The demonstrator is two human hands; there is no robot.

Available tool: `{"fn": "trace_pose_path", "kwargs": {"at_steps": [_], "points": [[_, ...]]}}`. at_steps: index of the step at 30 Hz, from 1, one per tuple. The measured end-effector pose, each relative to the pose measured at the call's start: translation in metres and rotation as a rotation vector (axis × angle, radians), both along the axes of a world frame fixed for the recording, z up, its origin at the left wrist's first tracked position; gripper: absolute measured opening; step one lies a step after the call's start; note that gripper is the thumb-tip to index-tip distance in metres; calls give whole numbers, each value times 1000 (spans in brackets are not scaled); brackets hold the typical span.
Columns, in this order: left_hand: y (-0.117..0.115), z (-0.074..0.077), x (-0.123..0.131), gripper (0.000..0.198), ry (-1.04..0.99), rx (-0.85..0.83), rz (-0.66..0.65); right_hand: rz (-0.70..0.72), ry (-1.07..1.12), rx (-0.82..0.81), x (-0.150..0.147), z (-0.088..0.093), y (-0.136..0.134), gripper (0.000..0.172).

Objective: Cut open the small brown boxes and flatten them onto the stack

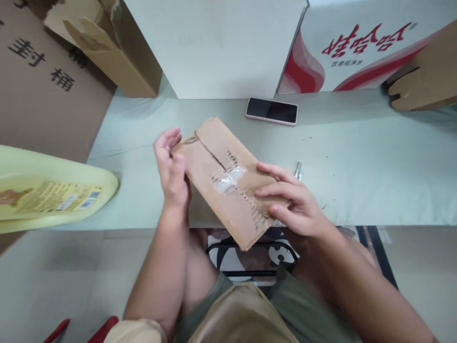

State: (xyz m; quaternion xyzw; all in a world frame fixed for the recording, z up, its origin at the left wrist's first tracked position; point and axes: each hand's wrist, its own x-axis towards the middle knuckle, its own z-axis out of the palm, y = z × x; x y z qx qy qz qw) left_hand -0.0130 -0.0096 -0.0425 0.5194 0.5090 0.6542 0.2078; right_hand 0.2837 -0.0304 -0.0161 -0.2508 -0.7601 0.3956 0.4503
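A flat brown cardboard box [210,166] is held at a slant over the table's front edge, with a torn strip of clear tape across its middle seam. My left hand [173,166] grips its upper left corner, thumb on the near side and fingers curled behind the edge. On the box's right part lies my right hand [291,197], its fingers spread over the top face and its thumb hidden. Just beyond the right hand, a small metallic tool [298,170] shows on the table, partly covered by the fingers.
A phone [272,111] lies on the pale green table [357,166] before a white box [221,52]. A red-and-white carton [357,52] and a brown cardboard piece [424,81] stand back right. At left are an open cardboard box [121,57], a large carton [50,105] and a yellow package [53,190].
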Motion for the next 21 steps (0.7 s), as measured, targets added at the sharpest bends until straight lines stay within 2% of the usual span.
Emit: {"fn": "trace_pose_path", "kwargs": {"at_steps": [2,4,10,12,13,15,17,19,21], "points": [[3,-7,0,66,42,63,-64,27,0,-12,-2,0,-2,23],[4,-11,2,59,49,46,-104,27,4,-30,-3,0,-3,22],[4,-13,4,55,-5,77,-141,-6,14,-62,-3,-2,-3,23],[4,-13,4,53,-7,75,-143,-125,5,-53,0,-1,-1,28],[4,-13,4,52,-11,72,-140,-243,-21,-61,3,0,1,30],[3,-13,4,50,-20,65,-131,-545,-213,-136,9,4,6,31],[3,-13,5,48,-21,67,-121,-762,-608,-268,15,9,11,33],[2,-12,7,47,-19,80,-106,-756,-1039,-391,17,13,13,45],[3,-10,9,46,-27,95,-94,-626,-1291,-435,17,15,13,55]]}}
